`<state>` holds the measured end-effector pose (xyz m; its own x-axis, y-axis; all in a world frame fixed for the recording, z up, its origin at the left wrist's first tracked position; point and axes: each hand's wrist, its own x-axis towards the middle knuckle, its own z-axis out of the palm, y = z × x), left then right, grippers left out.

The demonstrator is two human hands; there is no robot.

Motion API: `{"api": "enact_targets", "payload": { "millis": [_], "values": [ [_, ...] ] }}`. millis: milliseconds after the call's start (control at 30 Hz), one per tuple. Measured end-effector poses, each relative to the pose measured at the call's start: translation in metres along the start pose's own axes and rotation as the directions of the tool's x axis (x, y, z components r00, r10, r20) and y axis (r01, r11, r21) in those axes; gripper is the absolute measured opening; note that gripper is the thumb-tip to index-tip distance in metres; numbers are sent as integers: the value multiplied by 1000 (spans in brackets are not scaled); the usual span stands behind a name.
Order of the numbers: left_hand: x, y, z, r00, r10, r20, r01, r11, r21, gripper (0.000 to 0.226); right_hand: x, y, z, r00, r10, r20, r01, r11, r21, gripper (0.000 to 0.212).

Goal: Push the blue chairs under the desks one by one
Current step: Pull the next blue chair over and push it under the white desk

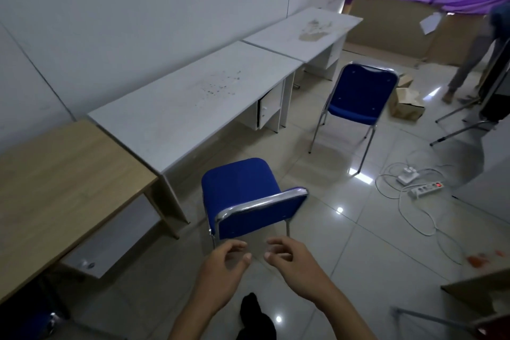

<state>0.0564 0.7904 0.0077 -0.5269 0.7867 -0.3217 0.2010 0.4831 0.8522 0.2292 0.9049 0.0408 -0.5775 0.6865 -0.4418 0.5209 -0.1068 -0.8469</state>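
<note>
A blue chair (242, 188) with a chrome frame stands just in front of me, its seat facing the near white desk (193, 102) and out from under it. My left hand (223, 270) and my right hand (292, 265) hover just below its backrest, fingers curled and apart, holding nothing and not touching it. A second blue chair (356, 96) stands farther off, out on the floor beside the far white desk (306, 30). A wooden desk (55, 174) sits at the left.
A white power strip (426, 190) and loose cables (414, 218) lie on the tiled floor to the right. An open cardboard box (405, 103) sits behind the far chair. Another person's legs (469, 63) and metal stand legs (463, 130) are at the far right.
</note>
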Motion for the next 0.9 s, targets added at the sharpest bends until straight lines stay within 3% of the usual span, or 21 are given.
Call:
{"api": "enact_targets", "payload": {
  "millis": [200, 333, 467, 633, 733, 833, 900],
  "values": [
    [52, 13, 10, 997, 72, -25, -68, 988, 136, 13, 55, 0, -37, 999, 5, -37, -9, 994, -110, 29],
    [89, 22, 15, 984, 170, -48, -156, 965, 209, 15, 92, -4, -56, 982, -158, -103, 129, 962, -242, 29],
    [125, 26, 19, 972, 233, -14, -215, 918, 335, 14, 128, -1, -62, 959, -272, -83, 222, 898, -380, 32],
    [152, 28, 28, 993, 122, -2, -110, 900, 421, 45, 171, 8, -65, 968, -246, 51, 237, 827, -509, 47],
    [159, 24, 36, 999, 30, -35, -11, 893, 450, 41, 194, 13, -71, 958, -220, 185, 286, 783, -552, 52],
    [163, 22, 46, 994, 3, -105, 46, 889, 455, 58, 205, 19, -78, 943, -203, 265, 319, 785, -531, 76],
    [168, 25, 53, 988, -23, -153, 91, 886, 455, 62, 212, 22, -87, 929, -224, 295, 351, 791, -502, 61]
  ]
}}
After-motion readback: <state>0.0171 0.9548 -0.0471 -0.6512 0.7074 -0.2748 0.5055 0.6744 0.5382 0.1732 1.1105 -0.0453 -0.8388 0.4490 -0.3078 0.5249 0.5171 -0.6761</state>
